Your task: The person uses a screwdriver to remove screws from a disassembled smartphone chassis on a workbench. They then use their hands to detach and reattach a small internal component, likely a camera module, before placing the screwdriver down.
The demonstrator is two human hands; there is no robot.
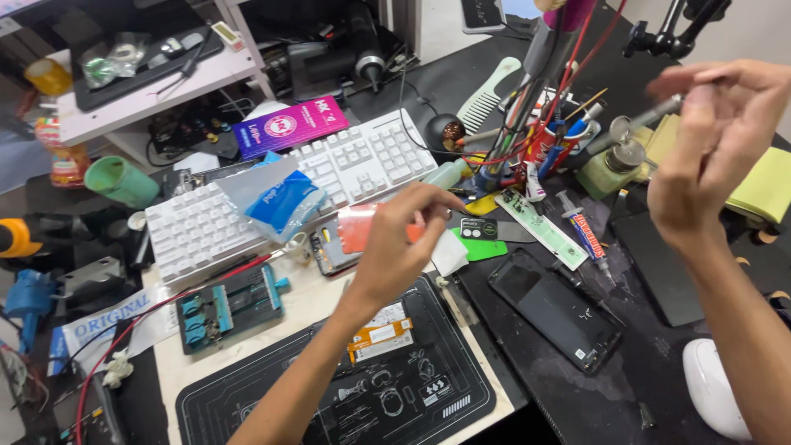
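Over a crowded black worktop (659, 346), my left hand (404, 235) hangs in mid-air with its fingers pinched narrow on a small orange-red card (356, 228). The card sits just above a small circuit board (329, 251) lying at the front edge of a white keyboard (280, 194). My right hand (717, 140) is raised higher, off to the right, with its fingers curled around a slim grey metal tool (651, 111) that points left toward a cluster of pens and tweezers standing in a holder (544, 140).

Between my hands, a dark phone (556, 309) lies flat on the worktop, tilted at an angle. Just beside it rests a tube of glue (587, 235) and a long white strip (540, 222). A green card (478, 247) lies near my left fingertips. Below my left forearm sits a black work mat (247, 404) printed with white line drawings, and on it lie orange and white labels (379, 338). A blue tissue packet (276, 198) rests on the keyboard. A white comb (486, 95) lies further back. A green cup (122, 181) lies on its side at the far left.
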